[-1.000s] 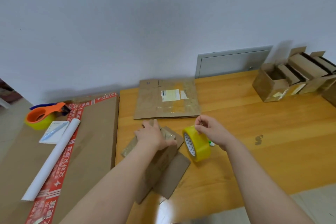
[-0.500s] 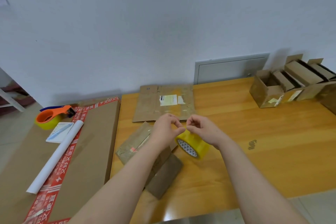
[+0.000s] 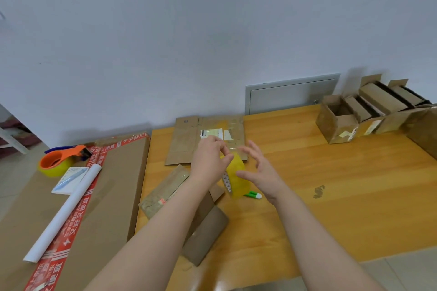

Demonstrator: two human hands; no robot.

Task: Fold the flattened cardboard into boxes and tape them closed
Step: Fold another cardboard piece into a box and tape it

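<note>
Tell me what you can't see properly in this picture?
Head view only:
1. Green-and-white thing: partly hidden behind the tape roll.
2. Label on the flat cardboard: writing too small.
3. Far-right box: cut off by the frame edge.
4. Whether the left hand pinches the tape end: blurred.

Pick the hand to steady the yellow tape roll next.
Right, probably. The right hand is open, fingers spread, just beside the yellow tape roll and holding nothing. The left hand is busy pinching at the roll's top edge.
</note>
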